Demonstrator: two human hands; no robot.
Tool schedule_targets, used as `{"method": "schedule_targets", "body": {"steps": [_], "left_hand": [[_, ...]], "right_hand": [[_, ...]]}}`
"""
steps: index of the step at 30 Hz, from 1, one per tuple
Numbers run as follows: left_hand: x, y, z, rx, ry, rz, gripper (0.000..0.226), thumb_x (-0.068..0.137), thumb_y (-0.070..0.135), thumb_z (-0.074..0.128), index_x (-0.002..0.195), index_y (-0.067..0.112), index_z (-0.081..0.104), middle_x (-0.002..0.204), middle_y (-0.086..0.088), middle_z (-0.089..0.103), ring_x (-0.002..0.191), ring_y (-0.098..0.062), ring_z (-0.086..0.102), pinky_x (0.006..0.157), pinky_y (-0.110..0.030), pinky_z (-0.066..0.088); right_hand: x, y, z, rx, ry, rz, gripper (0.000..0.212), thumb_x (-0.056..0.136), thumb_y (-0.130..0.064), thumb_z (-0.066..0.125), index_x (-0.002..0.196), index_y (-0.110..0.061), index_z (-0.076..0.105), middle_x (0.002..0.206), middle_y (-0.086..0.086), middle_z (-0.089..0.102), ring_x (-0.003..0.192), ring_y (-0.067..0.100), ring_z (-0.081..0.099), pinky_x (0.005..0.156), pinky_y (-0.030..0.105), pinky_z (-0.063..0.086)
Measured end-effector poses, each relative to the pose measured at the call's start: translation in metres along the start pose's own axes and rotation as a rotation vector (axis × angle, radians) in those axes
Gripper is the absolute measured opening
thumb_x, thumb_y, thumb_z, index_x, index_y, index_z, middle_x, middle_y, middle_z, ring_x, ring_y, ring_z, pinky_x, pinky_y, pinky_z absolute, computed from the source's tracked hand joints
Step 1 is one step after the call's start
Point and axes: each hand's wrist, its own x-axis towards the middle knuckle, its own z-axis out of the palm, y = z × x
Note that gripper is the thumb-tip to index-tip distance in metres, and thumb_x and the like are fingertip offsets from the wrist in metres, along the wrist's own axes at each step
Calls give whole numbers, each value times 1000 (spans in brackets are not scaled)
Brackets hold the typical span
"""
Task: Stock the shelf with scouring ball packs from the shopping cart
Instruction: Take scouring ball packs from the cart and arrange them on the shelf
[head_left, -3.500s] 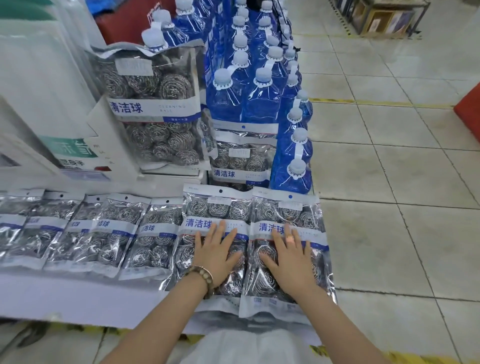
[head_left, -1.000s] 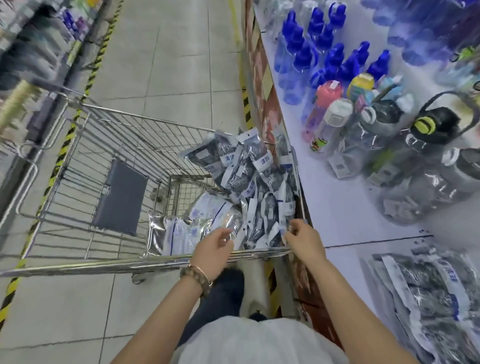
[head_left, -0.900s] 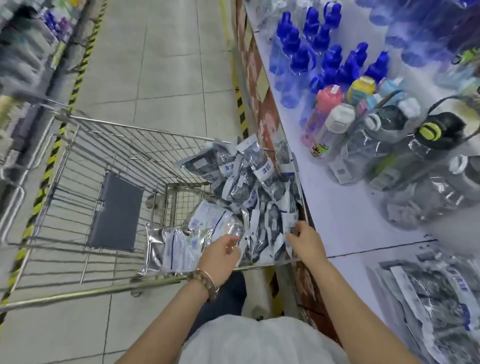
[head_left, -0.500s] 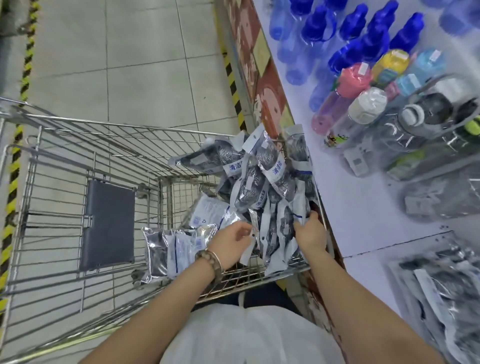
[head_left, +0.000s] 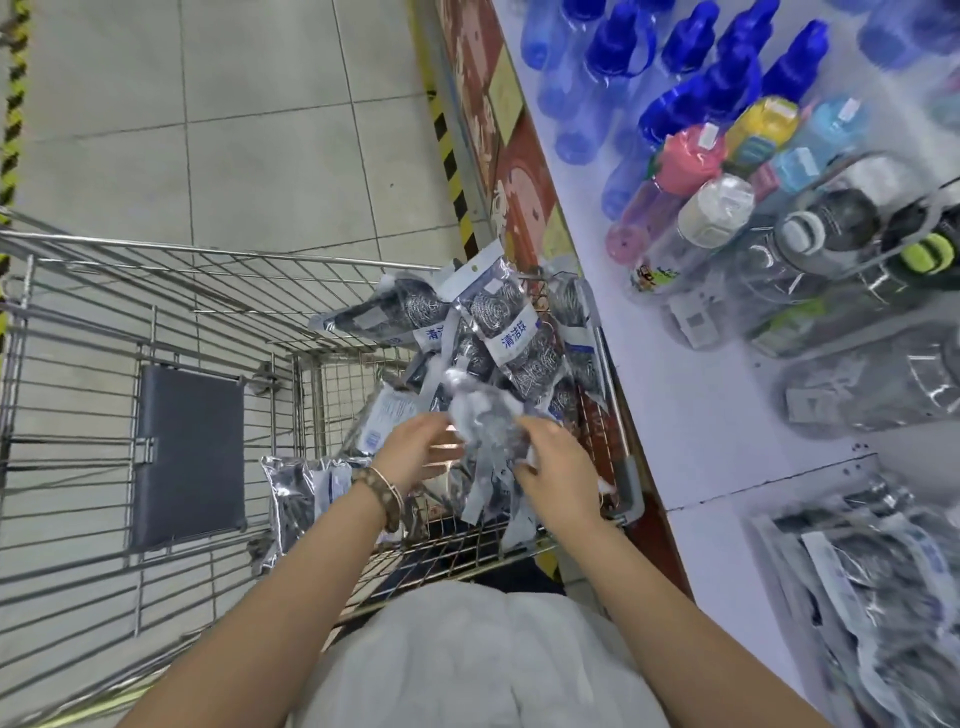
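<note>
A wire shopping cart (head_left: 156, 270) stands left of the white shelf (head_left: 691, 395). Its right corner holds a heap of scouring ball packs (head_left: 506, 332), clear bags with steel balls and blue-white labels. My left hand (head_left: 415, 454) and my right hand (head_left: 553, 465) are inside the cart, both closed around a bundle of packs (head_left: 485, 421) lifted a little above the heap and blurred by motion. More packs (head_left: 883, 587) lie flat on the shelf at the lower right.
Blue bottles (head_left: 691, 88) and coloured and clear drinking bottles (head_left: 779, 234) crowd the shelf's far part. A dark flap (head_left: 189, 447) sits in the cart's left half. Two packs (head_left: 306, 493) lie low in the cart. Tiled floor runs beyond.
I turned from the shelf, where both hands pressed on laid-out packs, to the cart. Both hands reached into the heap and closed on a bundle, which now rises slightly.
</note>
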Motion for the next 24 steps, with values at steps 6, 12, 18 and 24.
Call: {"method": "schedule_targets", "body": {"steps": [6,12,18,24], "left_hand": [[-1,11,-17,-463,-154,-64,45,95,49,31,101,12,57,82,-11,71,71,-24,68,63,-34,56],[-9,30,-23,12,-350,43,41,86,47,47,105,12,58,99,0,64,87,-15,61,92,-36,48],[-8,36,-5,260,-196,140,17,83,13,65,100,16,63,92,9,61,84,-6,57,79,-18,44],[-4,9,-20,35,61,106,33,78,11,71,109,8,62,104,-5,68,94,-20,62,72,-24,45]], "right_hand": [[9,7,-23,11,284,-506,51,66,-1,70,115,-15,63,121,5,64,121,23,50,112,53,21],[20,17,-33,181,225,-823,20,96,-14,50,115,-17,54,135,3,46,141,16,27,119,43,5],[23,9,-18,106,136,-623,28,101,-16,40,127,-14,51,139,12,49,133,17,33,114,46,25],[52,10,-37,215,30,29,54,92,-1,50,142,-18,38,149,3,36,134,18,38,109,30,30]]}}
